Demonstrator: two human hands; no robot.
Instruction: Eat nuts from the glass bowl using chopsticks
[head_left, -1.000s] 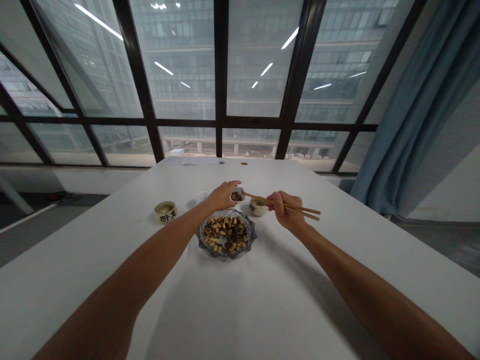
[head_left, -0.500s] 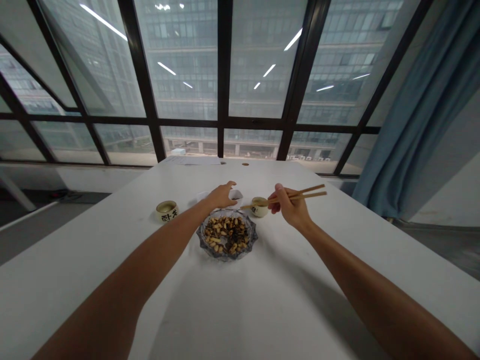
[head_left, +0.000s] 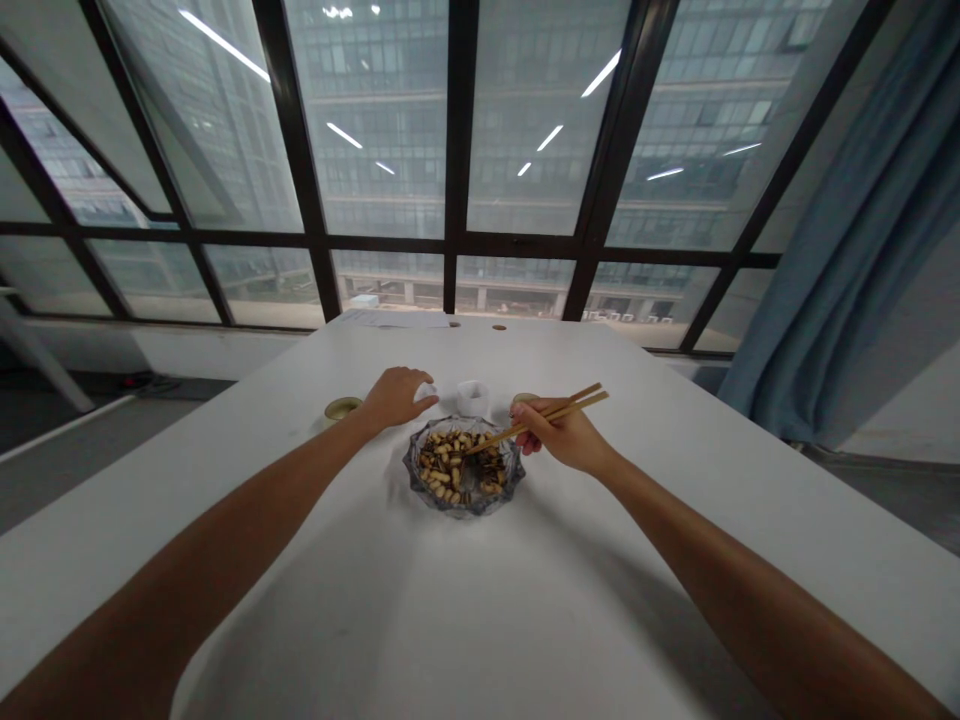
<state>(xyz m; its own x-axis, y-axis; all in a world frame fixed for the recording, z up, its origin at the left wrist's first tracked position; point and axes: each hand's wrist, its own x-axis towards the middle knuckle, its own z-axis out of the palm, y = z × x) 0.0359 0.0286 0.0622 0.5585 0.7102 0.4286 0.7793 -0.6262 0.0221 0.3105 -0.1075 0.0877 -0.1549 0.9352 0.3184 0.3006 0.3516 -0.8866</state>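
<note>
A glass bowl (head_left: 420,485) full of mixed nuts and dark seeds (head_left: 450,470) stands mid-table. My right hand (head_left: 559,435) is closed around a pair of wooden chopsticks (head_left: 555,415), whose tips dip into the bowl's contents. My left hand (head_left: 397,397) rests to the bowl's upper left with its fingers curled over a small white cup (head_left: 426,392). Another small white cup (head_left: 472,397) stands just behind the bowl. A cream cup (head_left: 343,408) sits left of my left wrist, and a second cream cup (head_left: 525,400) peeks out behind my right hand.
The white table (head_left: 480,600) runs up to a wall of black-framed windows. Papers (head_left: 390,320) lie at its far edge. A blue curtain (head_left: 847,230) hangs at the right. Floor drops away on both sides of the table.
My right hand has swung the chopsticks from the small cup down into the glass bowl. My left hand has shifted left, off the cup with seeds, onto another white cup.
</note>
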